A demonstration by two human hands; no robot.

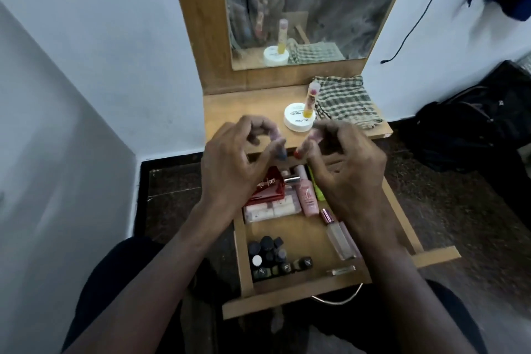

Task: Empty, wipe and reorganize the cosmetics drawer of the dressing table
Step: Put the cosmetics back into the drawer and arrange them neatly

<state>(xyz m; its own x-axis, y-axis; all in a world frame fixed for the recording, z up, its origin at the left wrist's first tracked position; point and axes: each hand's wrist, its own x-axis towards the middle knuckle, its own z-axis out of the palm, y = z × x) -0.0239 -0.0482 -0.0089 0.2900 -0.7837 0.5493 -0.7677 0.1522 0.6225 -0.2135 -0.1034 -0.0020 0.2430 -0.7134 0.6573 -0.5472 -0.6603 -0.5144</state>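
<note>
Above open drawer (301,282): left hand (230,164) pinches dark-tipped item (282,152), right hand (347,169) pinches red-tipped item (298,153); jar (298,121) at 12.

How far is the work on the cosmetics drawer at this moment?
Early stage. Done: a white jar, a yellow tube and a checked cloth sit on the tabletop. In hand: the left hand and right hand each pinch a small blurred item. Left: the drawer still holds the red box, dark bottles and more; wiping not yet begun.
</note>
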